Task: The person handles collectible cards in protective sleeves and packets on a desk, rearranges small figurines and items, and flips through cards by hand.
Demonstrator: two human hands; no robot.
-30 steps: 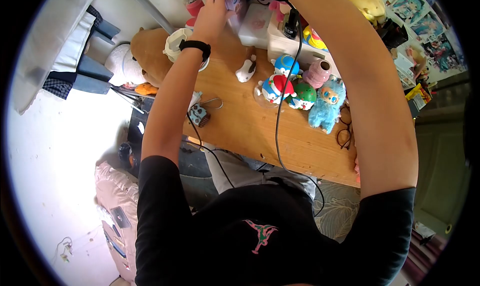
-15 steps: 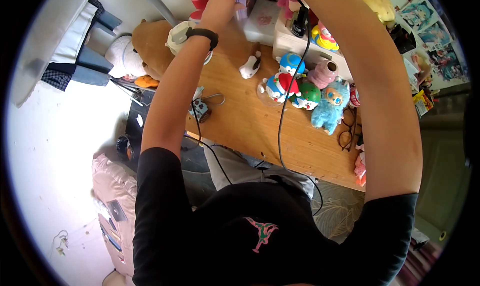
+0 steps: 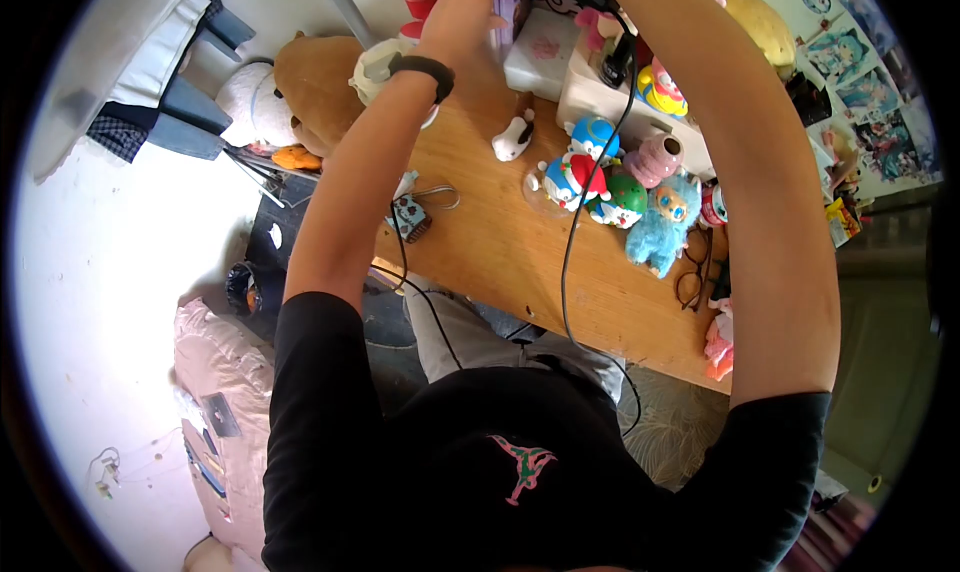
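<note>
My left hand [image 3: 462, 17], with a dark band on its wrist, reaches to the back of the wooden desk [image 3: 480, 222]. It is beside a purple box [image 3: 508, 12], its thumb stretched toward the box and apart from the other fingers. The top edge of the view cuts off the fingertips, and whether they touch the box is unclear. My right arm stretches up along the right side, and its hand lies beyond the top edge. Below the purple box sits a pale, clear-looking case [image 3: 540, 57]. A small white-and-brown figure [image 3: 513, 137] lies nearer to me.
Several toys crowd the right of the desk: a blue-and-red figure [image 3: 570, 179], a pink ribbed figure [image 3: 654, 159] and a blue plush [image 3: 655, 237]. Glasses [image 3: 690, 282] lie beside them. A black cable [image 3: 566, 272] hangs across the desk. A patterned pouch [image 3: 410, 217] lies left.
The whole view has shifted slightly, so the desk things sit a little further right and lower. My left hand remains by the purple box, its thumb still out.
</note>
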